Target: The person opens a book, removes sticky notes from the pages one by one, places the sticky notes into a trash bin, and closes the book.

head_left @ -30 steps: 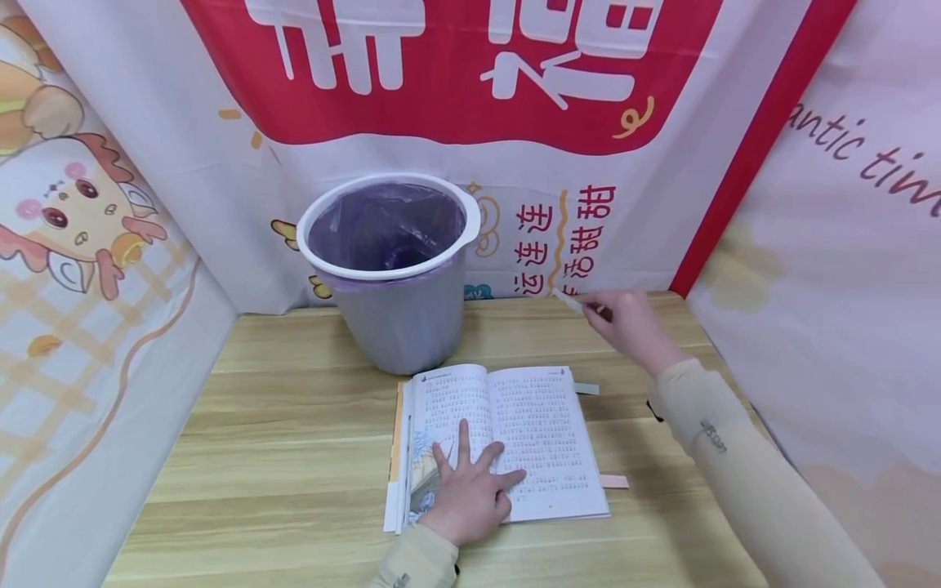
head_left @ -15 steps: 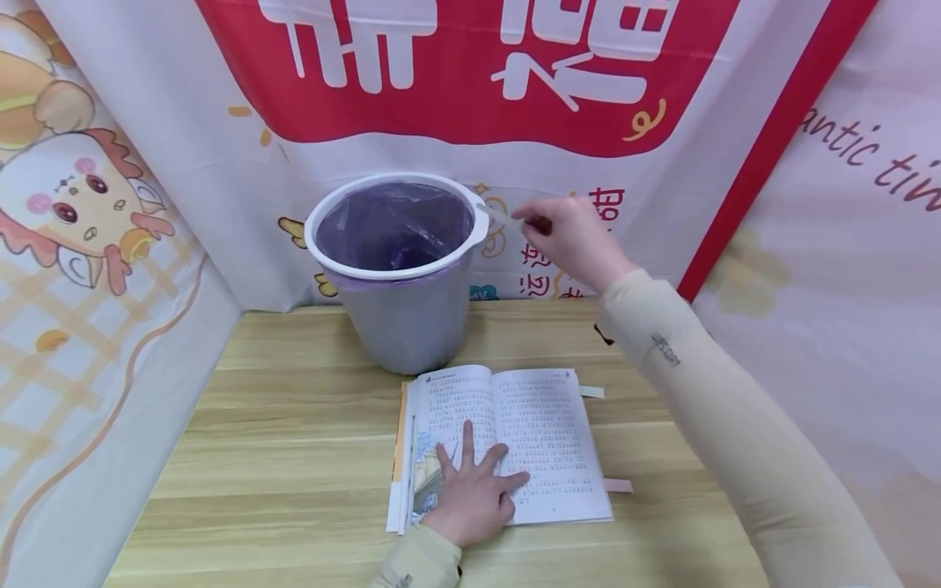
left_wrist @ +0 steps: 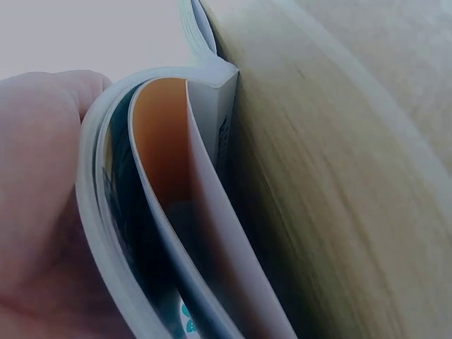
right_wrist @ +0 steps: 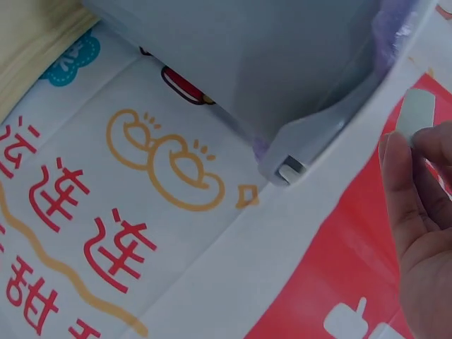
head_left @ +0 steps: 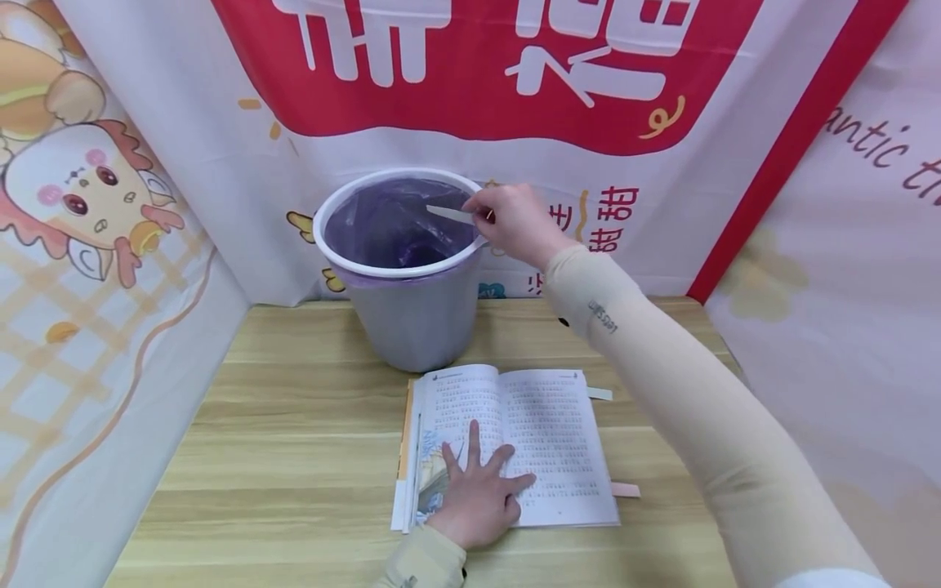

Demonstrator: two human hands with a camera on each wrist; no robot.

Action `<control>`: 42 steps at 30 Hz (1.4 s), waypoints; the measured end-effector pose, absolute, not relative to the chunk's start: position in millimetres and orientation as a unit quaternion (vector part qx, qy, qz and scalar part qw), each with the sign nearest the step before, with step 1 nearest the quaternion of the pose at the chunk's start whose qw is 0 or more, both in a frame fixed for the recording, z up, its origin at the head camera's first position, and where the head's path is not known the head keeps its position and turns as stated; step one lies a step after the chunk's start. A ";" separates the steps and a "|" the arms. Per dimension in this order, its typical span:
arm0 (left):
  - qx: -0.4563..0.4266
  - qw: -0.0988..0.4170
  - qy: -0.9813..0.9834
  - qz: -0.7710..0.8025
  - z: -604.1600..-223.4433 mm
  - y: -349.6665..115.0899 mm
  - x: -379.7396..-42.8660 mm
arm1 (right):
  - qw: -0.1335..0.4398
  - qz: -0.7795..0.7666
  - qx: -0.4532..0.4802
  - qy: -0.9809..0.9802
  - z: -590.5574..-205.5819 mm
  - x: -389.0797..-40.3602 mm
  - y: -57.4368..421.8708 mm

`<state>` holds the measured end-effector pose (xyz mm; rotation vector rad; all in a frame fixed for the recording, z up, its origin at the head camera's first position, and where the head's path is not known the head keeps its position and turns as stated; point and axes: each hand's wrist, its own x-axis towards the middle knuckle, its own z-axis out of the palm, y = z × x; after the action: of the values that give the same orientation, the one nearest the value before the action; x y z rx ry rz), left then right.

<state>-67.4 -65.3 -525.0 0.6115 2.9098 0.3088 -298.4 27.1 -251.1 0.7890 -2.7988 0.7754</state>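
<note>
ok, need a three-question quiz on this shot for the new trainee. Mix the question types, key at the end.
1. Count: in the head view, how many tabs stick out past the right edge of the open book?
2. True or false: the left hand is pinching the pale strip.
3. Fill in the blank: the bin is lined with a ____ bag.

Key:
1. Two: a pale tab and, nearer the person, a pink tab.
2. False; the right hand pinches it, while the left hand rests on the open book with fingers spread.
3. Purple.
</note>
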 end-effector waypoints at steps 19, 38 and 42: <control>0.216 0.068 0.970 0.090 -520.6 -60.4 -67.3 | 0.052 0.189 0.255 -0.947 -255.0 -300.4 15.4; 0.205 0.068 0.969 0.117 -526.7 -62.1 -70.2 | 0.155 0.263 0.246 -0.920 -258.9 -264.5 76.1; 0.206 0.063 0.969 0.121 -528.4 -62.5 -71.0 | 0.176 0.297 0.220 -0.912 -275.5 -243.9 103.9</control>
<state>-71.0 -62.5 -528.4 0.6216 2.9289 0.3661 -243.9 103.9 -275.5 0.6231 -2.5828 0.8423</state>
